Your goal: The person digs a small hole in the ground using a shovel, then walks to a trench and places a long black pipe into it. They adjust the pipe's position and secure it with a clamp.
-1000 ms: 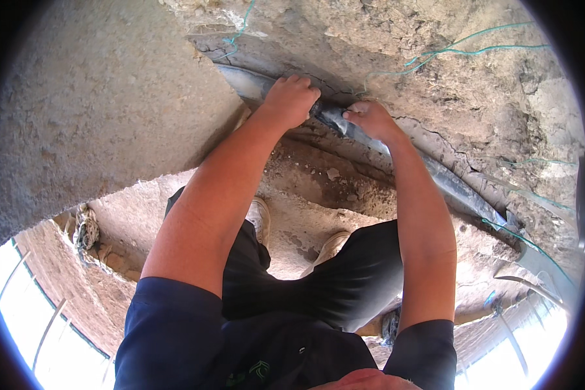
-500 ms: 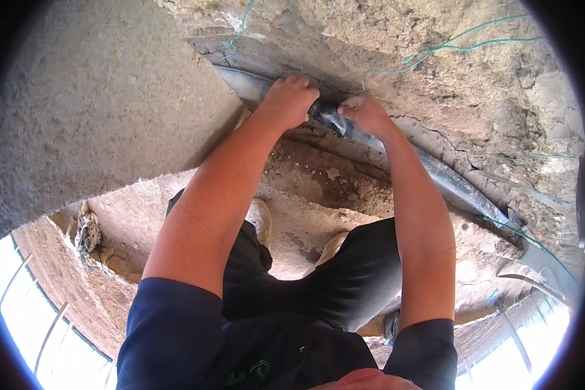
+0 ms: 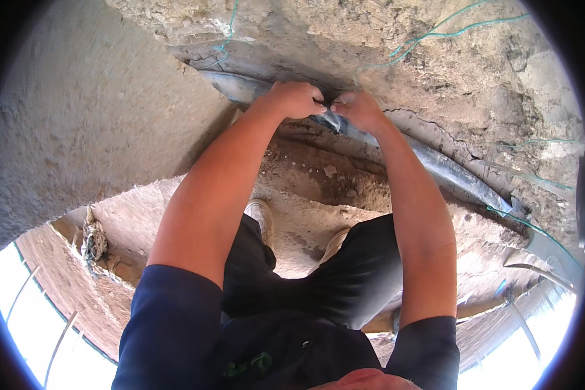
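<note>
A long grey plastic hose or tube point(image 3: 448, 166) runs slantwise along the foot of the earthen wall, with a black, shiny plastic section point(image 3: 328, 120) in the middle. My left hand point(image 3: 294, 99) is closed, its thumb and fingers pinched at that black section. Close beside it, my right hand point(image 3: 357, 110) also pinches at the black plastic, and only a small gap parts the two sets of fingertips. The hands hide much of the black piece, so how its ends lie cannot be seen. Left of my left hand the hose point(image 3: 231, 84) continues toward a large rough slab.
The rough grey slab point(image 3: 91, 117) fills the upper left. Thin green strings point(image 3: 465, 29) hang along the earthen wall point(image 3: 422, 71). Below the hose is a dirt ledge point(image 3: 318, 172), with my shoes point(image 3: 260, 218) lower down. A ragged bundle point(image 3: 94, 240) lies at left.
My hands have drawn closer together over the black plastic, the left moving slightly right and down. Less of the black section shows between them. The view has shifted a little.
</note>
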{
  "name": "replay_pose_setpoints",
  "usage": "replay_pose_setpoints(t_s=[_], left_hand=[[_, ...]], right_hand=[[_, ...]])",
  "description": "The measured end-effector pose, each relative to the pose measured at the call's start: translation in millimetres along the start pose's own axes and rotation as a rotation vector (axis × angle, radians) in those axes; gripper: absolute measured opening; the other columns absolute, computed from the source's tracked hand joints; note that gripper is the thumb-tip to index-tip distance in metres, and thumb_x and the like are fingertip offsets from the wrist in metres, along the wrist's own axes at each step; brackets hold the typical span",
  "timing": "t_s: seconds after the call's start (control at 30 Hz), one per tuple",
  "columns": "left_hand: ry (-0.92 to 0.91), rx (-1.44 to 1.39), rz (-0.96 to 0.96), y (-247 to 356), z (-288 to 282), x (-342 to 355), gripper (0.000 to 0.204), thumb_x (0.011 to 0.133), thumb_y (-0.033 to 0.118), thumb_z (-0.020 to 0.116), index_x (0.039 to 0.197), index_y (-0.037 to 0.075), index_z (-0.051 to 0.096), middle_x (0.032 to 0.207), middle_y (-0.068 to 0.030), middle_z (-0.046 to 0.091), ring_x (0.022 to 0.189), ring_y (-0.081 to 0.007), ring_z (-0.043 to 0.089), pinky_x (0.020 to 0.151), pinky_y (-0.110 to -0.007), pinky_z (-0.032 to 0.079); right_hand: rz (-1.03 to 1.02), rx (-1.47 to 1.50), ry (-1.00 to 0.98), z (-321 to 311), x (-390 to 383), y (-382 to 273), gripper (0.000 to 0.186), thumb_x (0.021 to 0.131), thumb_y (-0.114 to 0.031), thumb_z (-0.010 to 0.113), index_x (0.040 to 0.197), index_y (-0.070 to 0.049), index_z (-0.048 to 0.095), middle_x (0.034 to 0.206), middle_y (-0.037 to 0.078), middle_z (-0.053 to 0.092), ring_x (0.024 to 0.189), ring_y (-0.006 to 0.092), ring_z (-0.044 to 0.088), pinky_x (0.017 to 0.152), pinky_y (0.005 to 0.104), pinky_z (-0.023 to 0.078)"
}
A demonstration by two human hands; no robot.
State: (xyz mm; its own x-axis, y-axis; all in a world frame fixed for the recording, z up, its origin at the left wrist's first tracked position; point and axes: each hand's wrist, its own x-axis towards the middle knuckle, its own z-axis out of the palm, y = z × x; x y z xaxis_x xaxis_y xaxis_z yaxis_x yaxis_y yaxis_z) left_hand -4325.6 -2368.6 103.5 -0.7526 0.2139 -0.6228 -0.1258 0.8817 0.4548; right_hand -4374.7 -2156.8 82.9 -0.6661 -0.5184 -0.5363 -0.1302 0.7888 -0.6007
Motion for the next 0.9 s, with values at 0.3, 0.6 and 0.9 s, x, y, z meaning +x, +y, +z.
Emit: replay_pose_setpoints(t_s=[0.3, 0.6, 0.9], left_hand=[[-0.089, -0.019, 0.024, -1, 1, 24, 0.031, 0.094, 0.036, 0.07, 0.121, 0.021, 0.073, 0.125, -0.0076, 0.071, 0.118, -0.0299, 0.065, 0.099, -0.047, 0.05], [-0.112, -0.003, 0.083, -1, 6, 20, 0.043, 0.09, 0.031, 0.076, 0.127, 0.011, 0.069, 0.126, -0.0117, 0.071, 0.119, -0.0302, 0.065, 0.098, -0.041, 0.051], [-0.143, 0.181, -0.002, -1, 12, 12, 0.067, 0.08, 0.04, 0.083, 0.141, 0.021, 0.061, 0.139, -0.0062, 0.065, 0.128, -0.0296, 0.06, 0.104, -0.046, 0.05]], right_hand=[[0.117, -0.059, 0.098, 3, -19, -19, 0.031, 0.09, -0.033, 0.07, 0.112, -0.013, 0.076, 0.107, 0.021, 0.073, 0.103, 0.0385, 0.07, 0.091, 0.047, 0.055], [0.229, -0.192, 0.143, 8, -42, 7, 0.034, 0.089, -0.033, 0.071, 0.119, -0.016, 0.074, 0.122, 0.017, 0.071, 0.115, 0.0375, 0.067, 0.099, 0.0478, 0.052], [0.191, -0.157, 0.056, 5, -34, 15, 0.033, 0.09, -0.032, 0.074, 0.116, -0.011, 0.075, 0.108, 0.015, 0.075, 0.103, 0.0345, 0.071, 0.091, 0.0439, 0.054]])
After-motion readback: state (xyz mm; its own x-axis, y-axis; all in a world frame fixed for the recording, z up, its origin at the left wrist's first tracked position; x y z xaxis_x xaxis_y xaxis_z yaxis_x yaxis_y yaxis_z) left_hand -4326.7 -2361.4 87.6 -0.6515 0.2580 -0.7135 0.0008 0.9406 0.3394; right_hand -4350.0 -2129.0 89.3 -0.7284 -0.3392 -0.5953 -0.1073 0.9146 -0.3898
